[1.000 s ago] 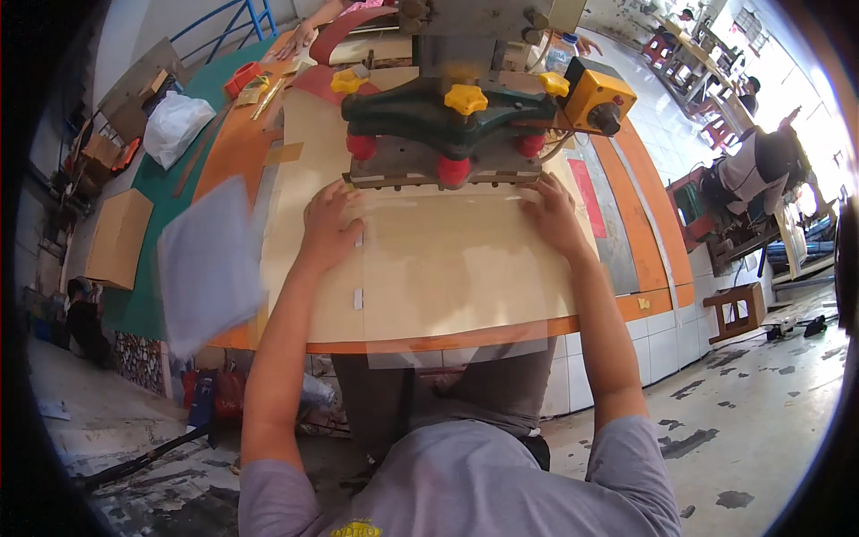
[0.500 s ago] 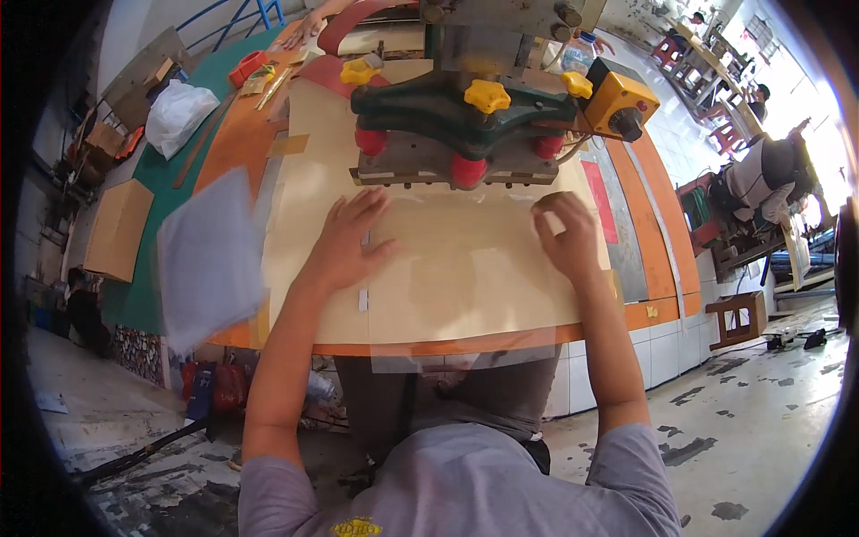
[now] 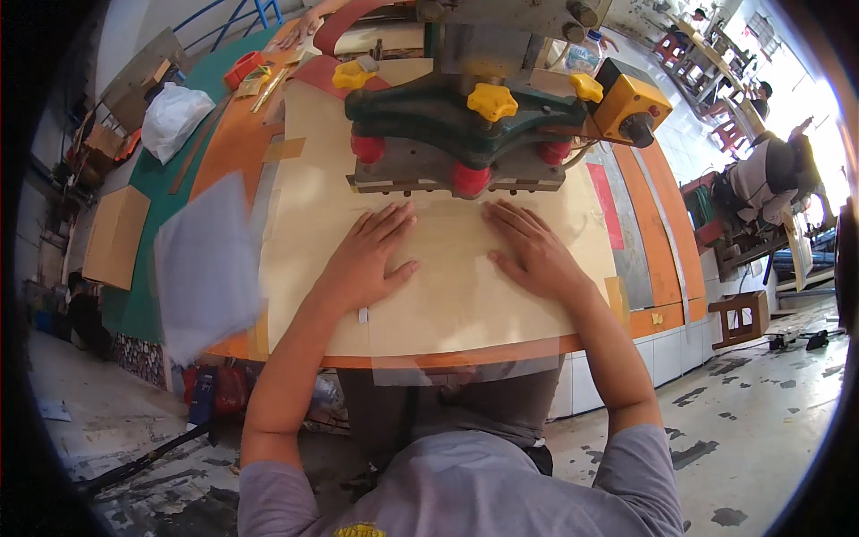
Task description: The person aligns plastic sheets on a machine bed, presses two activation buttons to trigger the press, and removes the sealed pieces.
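My left hand (image 3: 367, 261) lies flat, fingers stretched out, on a large cream sheet (image 3: 300, 224) that covers the middle of the table. Across from it my right hand (image 3: 534, 251) also rests flat with straight fingers. A clear film (image 3: 465, 365) lies between and under my hands as far as I can tell; its near end hangs over the table edge. Just beyond my fingertips stands a press head (image 3: 465, 116) with a dark green frame, yellow knobs and red round pieces. Its metal plate (image 3: 420, 170) hangs over the cream sheet. Neither hand holds anything.
A stack of translucent sheets (image 3: 210, 268) is at the left, near a cardboard box (image 3: 118, 237) and a white plastic bag (image 3: 176, 121). A yellow control box (image 3: 633, 106) juts out right of the press. Another person's hand (image 3: 300, 31) shows at the far left.
Both hands have moved inward and flattened onto the sheet. My right hand, curled before, now has its fingers stretched out. The view has shifted slightly.
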{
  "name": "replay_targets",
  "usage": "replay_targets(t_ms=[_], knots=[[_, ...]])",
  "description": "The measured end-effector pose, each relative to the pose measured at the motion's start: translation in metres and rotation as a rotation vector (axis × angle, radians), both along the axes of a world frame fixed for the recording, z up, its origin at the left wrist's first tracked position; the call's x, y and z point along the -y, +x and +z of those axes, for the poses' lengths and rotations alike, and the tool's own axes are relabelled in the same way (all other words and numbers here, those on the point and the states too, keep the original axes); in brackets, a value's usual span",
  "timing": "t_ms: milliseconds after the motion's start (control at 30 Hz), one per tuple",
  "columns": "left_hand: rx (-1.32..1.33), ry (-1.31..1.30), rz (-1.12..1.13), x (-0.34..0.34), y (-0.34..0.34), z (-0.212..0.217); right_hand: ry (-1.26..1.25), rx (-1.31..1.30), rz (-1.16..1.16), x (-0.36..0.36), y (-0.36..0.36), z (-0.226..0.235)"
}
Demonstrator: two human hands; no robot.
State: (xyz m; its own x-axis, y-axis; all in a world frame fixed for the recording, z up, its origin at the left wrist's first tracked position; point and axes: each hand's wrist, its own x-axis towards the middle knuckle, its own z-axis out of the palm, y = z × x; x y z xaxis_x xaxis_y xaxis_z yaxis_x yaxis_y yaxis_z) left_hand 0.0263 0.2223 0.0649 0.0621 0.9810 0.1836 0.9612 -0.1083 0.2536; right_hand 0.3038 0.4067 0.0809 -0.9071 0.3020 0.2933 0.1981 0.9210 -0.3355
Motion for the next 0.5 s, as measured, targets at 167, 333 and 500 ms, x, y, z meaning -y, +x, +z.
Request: replay_targets(t_ms=[167, 333, 500], knots=[[0.031, -0.003, 0.002, -0.001, 0.001, -0.001, 0.015, 0.004, -0.013, 0.001, 0.000, -0.001], [0.078, 0.038, 0.013, 0.003, -0.001, 0.003, 0.089, -0.013, -0.011, 0.003, 0.001, 0.003], [0.120, 0.148, -0.043, 0.011, -0.003, 0.016, 0.056, 0.009, 0.017, 0.010, 0.005, 0.013]])
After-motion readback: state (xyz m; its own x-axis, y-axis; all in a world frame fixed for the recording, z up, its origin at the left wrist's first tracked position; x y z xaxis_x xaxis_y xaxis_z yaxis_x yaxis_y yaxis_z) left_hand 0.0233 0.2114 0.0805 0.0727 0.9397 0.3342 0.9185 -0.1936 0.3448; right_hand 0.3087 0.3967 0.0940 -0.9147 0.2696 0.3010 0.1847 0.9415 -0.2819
